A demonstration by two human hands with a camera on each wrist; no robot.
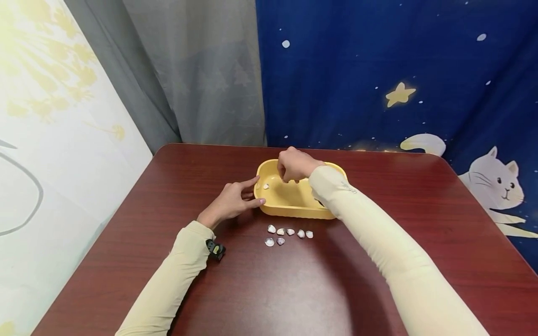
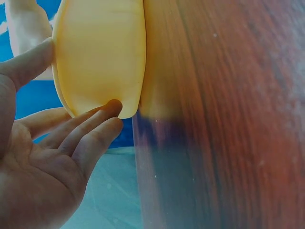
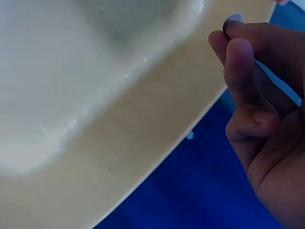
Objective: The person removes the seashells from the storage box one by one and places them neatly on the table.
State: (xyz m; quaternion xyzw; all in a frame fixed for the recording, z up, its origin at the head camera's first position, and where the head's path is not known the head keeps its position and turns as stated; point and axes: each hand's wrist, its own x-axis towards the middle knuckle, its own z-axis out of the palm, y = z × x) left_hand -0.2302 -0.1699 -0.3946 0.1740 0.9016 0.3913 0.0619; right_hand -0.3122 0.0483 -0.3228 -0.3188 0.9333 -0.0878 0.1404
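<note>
A yellow plastic tub (image 1: pixel 290 212) stands on the table, one end toward my left hand (image 1: pixel 231 200). That hand grips the tub's left end: in the left wrist view its thumb and index finger are at the rim, with other fingers against the outer wall (image 2: pixel 102 57). Over the inside of the tub is my right hand (image 1: pixel 296 164). In the right wrist view it pinches a small pale seashell (image 3: pixel 234 19), mostly hidden by the fingertips. Another small white shell (image 1: pixel 266 186) lies inside the tub, near its left end.
In front of the tub, several small seashells (image 1: pixel 280 231) lie on the dark red-brown table (image 1: pixel 269 289), in a longer row with two below it. The right forearm (image 1: pixel 378 242) crosses over the tub's right end. Grey and blue curtains (image 1: pixel 336 84) hang behind the table.
</note>
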